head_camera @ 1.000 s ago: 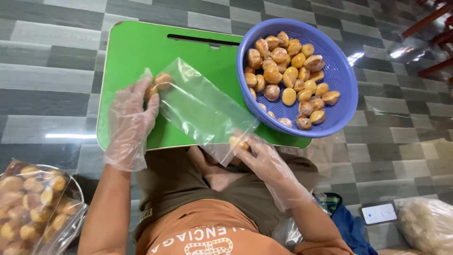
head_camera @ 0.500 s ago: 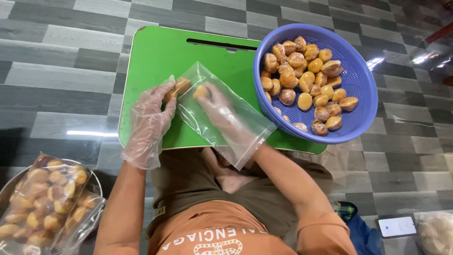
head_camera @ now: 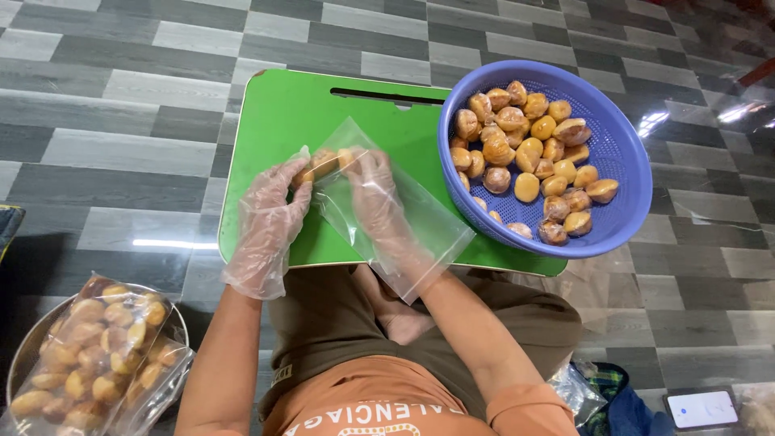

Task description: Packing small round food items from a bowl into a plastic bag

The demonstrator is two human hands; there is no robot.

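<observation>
The right hand (head_camera: 378,194), in a thin clear glove, is pushed deep inside a clear plastic bag (head_camera: 404,218), its fingers closed on a small golden-brown pastry (head_camera: 349,156) at the far closed end. The left hand (head_camera: 270,218), gloved the same way, pinches that same end of the bag from outside, fingers narrow around the pastries (head_camera: 321,165) already sitting there. The bag lies flat on the green tray table (head_camera: 274,113), about at its middle, with its open mouth towards the person's lap and the right wrist coming out of it.

To the right of the bag, on the table's right edge and overhanging it, sits a blue plastic basket (head_camera: 622,153) heaped with more of the round browned pastries (head_camera: 525,153). The table stands on a floor of grey tiles (head_camera: 105,121). Well off the table's near left corner, a metal bowl (head_camera: 24,355) holds filled bags of pastries (head_camera: 97,355). Past the table's near right corner, beside the person's knee, a phone (head_camera: 701,408) lies on the floor, its screen lit.
</observation>
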